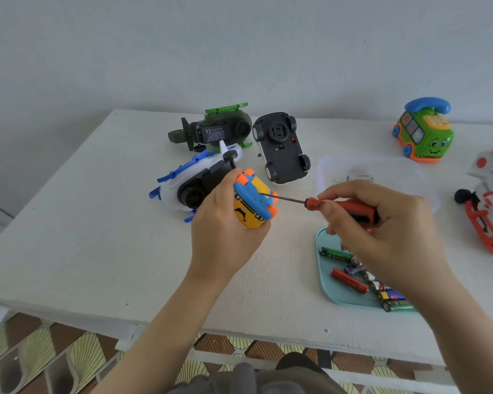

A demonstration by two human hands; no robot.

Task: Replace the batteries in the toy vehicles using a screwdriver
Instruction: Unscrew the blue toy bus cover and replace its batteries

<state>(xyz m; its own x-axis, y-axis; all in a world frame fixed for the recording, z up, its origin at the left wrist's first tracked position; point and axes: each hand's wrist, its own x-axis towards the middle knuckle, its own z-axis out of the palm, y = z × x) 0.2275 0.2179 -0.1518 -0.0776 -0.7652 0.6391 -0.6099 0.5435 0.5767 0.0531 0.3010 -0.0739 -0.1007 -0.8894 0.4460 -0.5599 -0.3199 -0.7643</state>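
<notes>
My left hand (224, 223) grips a small yellow toy vehicle (254, 199) with a blue and orange underside, held above the table with its underside turned toward the right. My right hand (379, 220) holds a red-handled screwdriver (350, 207). Its thin metal shaft points left and the tip touches the toy's blue underside. Several loose batteries (350, 278) lie in a pale blue tray (329, 288) under my right wrist.
Behind my left hand lie a white-and-blue toy helicopter (194, 180), a green toy helicopter (214, 129) and an upturned black-bottomed car (282, 149). A clear lid (362, 169), a green telephone bus (423, 132) and a red-and-white toy (490, 194) sit on the right of the white table (97, 223).
</notes>
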